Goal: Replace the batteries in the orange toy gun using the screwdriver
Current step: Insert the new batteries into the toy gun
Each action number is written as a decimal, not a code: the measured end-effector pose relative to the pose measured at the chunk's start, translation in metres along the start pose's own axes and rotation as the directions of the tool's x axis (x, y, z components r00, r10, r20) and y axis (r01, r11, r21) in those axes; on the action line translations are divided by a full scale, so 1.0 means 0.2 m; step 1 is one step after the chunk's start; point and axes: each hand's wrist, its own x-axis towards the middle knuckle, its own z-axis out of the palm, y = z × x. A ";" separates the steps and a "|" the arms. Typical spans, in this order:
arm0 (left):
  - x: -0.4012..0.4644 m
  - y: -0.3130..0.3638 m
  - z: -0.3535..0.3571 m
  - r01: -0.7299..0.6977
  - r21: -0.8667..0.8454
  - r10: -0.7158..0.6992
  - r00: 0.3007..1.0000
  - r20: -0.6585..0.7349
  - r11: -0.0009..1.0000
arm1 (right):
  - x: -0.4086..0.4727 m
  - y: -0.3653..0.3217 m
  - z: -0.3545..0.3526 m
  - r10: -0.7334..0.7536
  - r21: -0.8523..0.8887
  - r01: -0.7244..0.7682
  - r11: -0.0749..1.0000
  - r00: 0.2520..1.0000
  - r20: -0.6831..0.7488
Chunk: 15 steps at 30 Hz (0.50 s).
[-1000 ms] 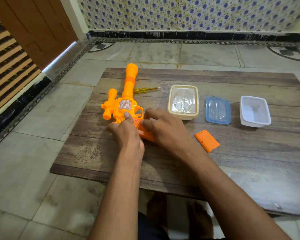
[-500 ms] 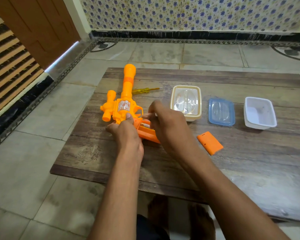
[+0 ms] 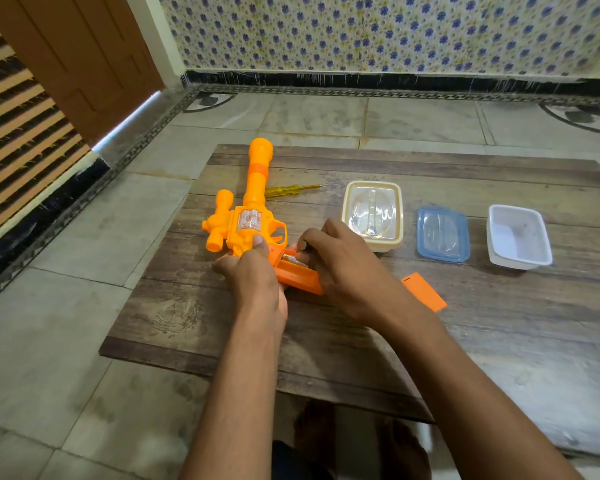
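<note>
The orange toy gun lies on the wooden board with its barrel pointing away from me. My left hand grips the gun where body and handle meet, thumb on the body. The handle's battery compartment is open, and a battery shows inside it. My right hand is over the handle and pinches a small silver-ended battery between thumb and forefinger at the compartment's top end. The orange compartment cover lies loose to the right. The yellow screwdriver rests behind the barrel.
A cream-rimmed box with a clear lid, a blue-rimmed lid and an open white tub stand in a row on the right of the board. The board lies on a tiled floor; my feet are under its near edge.
My right hand rose from the handle with fingers pinched, then came back down to the compartment's top end. My left hand kept its grip on the gun.
</note>
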 end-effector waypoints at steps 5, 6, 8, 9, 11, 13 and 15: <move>-0.01 0.01 0.00 0.025 -0.032 -0.025 1.000 0.012 0.999 | 0.02 -0.01 -0.02 -0.027 -0.120 0.024 0.993 0.999 -0.021; -0.01 0.01 0.00 0.033 -0.051 -0.032 0.999 0.021 0.998 | 0.02 -0.02 -0.03 -0.027 -0.132 0.029 0.991 1.000 0.011; -0.01 0.02 0.00 0.050 -0.083 -0.047 0.998 0.037 0.995 | 0.01 -0.04 -0.04 -0.026 -0.128 0.031 0.991 0.999 0.040; -0.02 0.02 -0.01 0.057 -0.096 -0.052 0.998 0.044 0.994 | 0.01 -0.05 -0.05 -0.032 -0.131 0.037 0.991 0.999 0.036; -0.03 0.03 -0.01 0.051 -0.118 -0.045 0.997 0.056 0.992 | 0.00 -0.06 -0.06 -0.062 -0.151 0.065 0.986 0.998 0.021; -0.05 0.03 -0.01 0.032 -0.127 -0.023 0.997 0.070 0.991 | -0.01 -0.07 -0.07 -0.092 -0.210 0.097 0.973 0.995 0.037; -0.07 0.03 -0.01 0.019 -0.137 -0.007 0.997 0.083 0.990 | -0.01 -0.08 -0.07 -0.120 -0.293 0.135 0.946 0.990 0.069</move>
